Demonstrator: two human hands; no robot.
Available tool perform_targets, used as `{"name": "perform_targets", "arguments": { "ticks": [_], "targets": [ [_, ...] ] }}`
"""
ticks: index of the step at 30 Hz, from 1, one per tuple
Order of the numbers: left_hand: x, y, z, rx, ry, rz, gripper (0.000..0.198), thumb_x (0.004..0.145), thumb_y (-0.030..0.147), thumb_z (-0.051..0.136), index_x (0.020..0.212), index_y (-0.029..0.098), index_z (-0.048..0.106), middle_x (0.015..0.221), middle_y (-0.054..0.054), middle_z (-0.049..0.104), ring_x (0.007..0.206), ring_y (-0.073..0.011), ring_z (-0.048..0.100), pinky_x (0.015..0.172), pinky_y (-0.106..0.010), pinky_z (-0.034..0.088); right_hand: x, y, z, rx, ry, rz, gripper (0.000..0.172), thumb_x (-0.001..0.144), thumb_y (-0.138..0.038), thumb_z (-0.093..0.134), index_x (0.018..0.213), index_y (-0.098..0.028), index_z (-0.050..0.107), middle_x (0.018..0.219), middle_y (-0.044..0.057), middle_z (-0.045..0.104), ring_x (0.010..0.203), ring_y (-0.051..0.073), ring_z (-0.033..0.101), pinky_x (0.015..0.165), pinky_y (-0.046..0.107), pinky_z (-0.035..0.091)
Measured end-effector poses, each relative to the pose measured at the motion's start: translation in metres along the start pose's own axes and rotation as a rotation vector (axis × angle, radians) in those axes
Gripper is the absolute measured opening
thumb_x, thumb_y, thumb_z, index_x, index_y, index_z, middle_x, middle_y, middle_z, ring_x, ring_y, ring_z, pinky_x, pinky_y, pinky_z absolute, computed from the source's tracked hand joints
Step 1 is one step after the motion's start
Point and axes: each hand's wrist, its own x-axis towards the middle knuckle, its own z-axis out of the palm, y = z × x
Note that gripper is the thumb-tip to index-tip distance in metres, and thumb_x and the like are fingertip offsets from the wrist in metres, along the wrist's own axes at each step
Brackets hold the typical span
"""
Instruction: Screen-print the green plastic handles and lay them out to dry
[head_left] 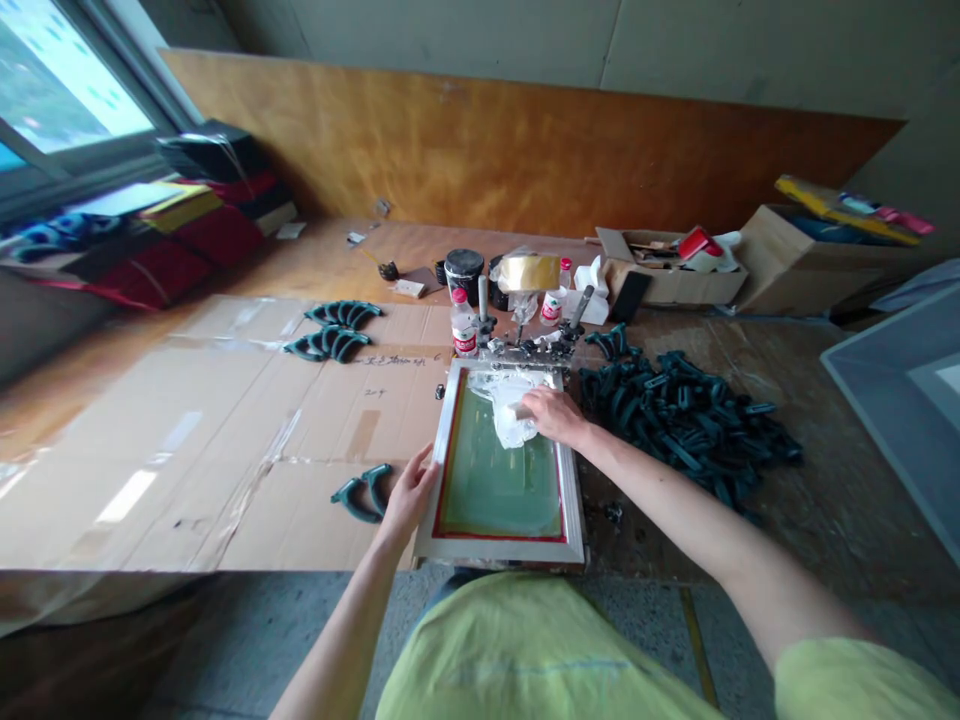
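A screen printing frame [574,500] with a green mesh [495,490] lies flat on the bench in front of me, its far end at a metal hinge clamp [540,350]. My left hand [411,492] is closed on the left edge of this frame, thumb toward the top. Over the far half of the mesh, my right hand [553,414] grips a small white scraper [517,411]. White ink [514,385] is smeared around the scraper and toward the hinge. Whatever lies beneath the screen is hidden.
Dark green curved plastic parts [675,415] are heaped to the right; several more [364,492] lie on the cardboard [247,430] to the left. Behind the screen stand a red-capped bottle [464,325] and a black tub [464,270]. A grey bin [892,390] is far right.
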Motion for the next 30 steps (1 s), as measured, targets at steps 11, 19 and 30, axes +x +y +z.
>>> {"name": "perform_targets", "arguments": {
  "ticks": [11, 19, 30],
  "targets": [
    [0.002, -0.003, -0.003, 0.055, -0.011, 0.021, 0.073, 0.072, 0.059, 0.066, 0.13, 0.015, 0.059, 0.073, -0.001, 0.066, 0.067, -0.0176, 0.064, 0.058, -0.025, 0.049, -0.015, 0.004, 0.002, 0.058, 0.136, -0.086, 0.027, 0.076, -0.002, 0.053, 0.091, -0.018, 0.069, 0.093, 0.007, 0.069, 0.09, 0.02, 0.06, 0.078, 0.029, 0.046],
    [-0.001, 0.003, -0.003, 0.017, -0.009, -0.005, 0.074, 0.069, 0.061, 0.068, 0.128, 0.017, 0.06, 0.076, -0.003, 0.069, 0.066, -0.0174, 0.065, 0.057, -0.025, 0.049, -0.025, 0.003, -0.002, 0.084, 0.148, -0.151, 0.019, 0.084, -0.015, 0.061, 0.099, -0.022, 0.07, 0.092, 0.005, 0.071, 0.089, 0.019, 0.062, 0.084, 0.031, 0.046],
    [-0.002, 0.098, -0.013, -0.106, -0.052, 0.092, 0.065, 0.075, 0.071, 0.056, 0.109, 0.018, 0.069, 0.083, -0.003, 0.07, 0.066, -0.0166, 0.063, 0.055, -0.024, 0.048, 0.022, 0.058, -0.047, 0.157, 0.362, 0.497, 0.037, 0.091, -0.029, 0.052, 0.127, -0.021, 0.058, 0.095, 0.005, 0.071, 0.087, 0.021, 0.064, 0.079, 0.031, 0.047]
  ]
}}
